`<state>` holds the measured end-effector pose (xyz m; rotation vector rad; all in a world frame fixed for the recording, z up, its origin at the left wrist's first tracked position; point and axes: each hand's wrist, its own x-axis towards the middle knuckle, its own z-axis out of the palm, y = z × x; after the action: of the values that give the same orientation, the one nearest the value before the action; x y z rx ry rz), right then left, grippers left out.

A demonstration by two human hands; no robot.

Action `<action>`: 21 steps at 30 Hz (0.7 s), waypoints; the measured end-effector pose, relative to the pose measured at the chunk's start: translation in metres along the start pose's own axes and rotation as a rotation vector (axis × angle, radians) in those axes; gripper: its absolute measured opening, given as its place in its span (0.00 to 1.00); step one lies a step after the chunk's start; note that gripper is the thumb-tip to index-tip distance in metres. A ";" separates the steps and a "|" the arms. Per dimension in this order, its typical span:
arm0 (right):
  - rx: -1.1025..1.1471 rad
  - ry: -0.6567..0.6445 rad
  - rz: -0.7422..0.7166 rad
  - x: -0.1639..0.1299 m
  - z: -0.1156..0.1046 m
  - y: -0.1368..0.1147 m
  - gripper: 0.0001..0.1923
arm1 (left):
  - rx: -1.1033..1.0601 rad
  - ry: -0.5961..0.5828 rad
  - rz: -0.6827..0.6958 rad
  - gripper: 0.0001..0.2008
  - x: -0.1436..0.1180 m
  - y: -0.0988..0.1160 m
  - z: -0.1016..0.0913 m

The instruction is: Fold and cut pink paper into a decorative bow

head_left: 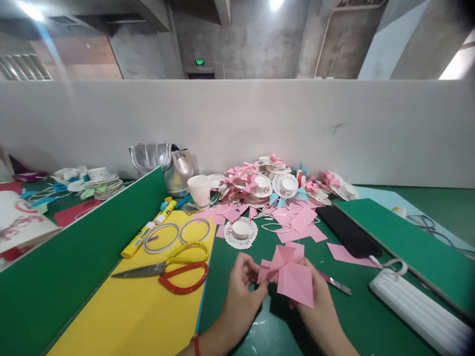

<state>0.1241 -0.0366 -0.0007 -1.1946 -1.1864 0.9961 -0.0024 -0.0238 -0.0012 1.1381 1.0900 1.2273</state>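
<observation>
Folding a pink square of craft paper (288, 271) with both hands, low over the green bench (356, 306). My left hand (241, 287) pinches the left flap between thumb and fingertips; my right hand (319, 306) is closed on the lower right side, mostly hidden under the sheet. The piece has several pleats meeting at its centre, like a pinwheel or bow, so I judge the fold about half shaped. Next move, as I read it: press the centre creases flat without tearing the thin paper.

Paper is matte, thin, sharp-edged. Just right of it lies a small metal-tipped tool (336, 283), type unclear. Left on a yellow card sheet (141, 311): red-and-yellow-handled scissors (174, 269), two tape rings (177, 235), a yellow glue stick (138, 241). Beyond: a white lace-edged paper doily with a cup centre (241, 232), a heap of finished pink-and-white pieces (274, 185), a black phone (348, 230).
</observation>
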 end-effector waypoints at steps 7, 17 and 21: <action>-0.029 0.059 0.152 0.004 -0.002 0.006 0.06 | -0.049 0.099 0.017 0.11 0.001 0.003 -0.003; -0.038 0.201 -0.024 0.030 -0.042 -0.011 0.10 | -0.126 -0.248 -0.066 0.09 -0.006 0.010 -0.010; 0.033 -0.215 0.187 0.028 -0.032 -0.009 0.10 | -0.077 -0.275 -0.061 0.09 -0.008 0.010 -0.010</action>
<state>0.1597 -0.0149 0.0124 -1.2110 -1.2351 1.3071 -0.0135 -0.0310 0.0076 1.1676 0.8566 1.0216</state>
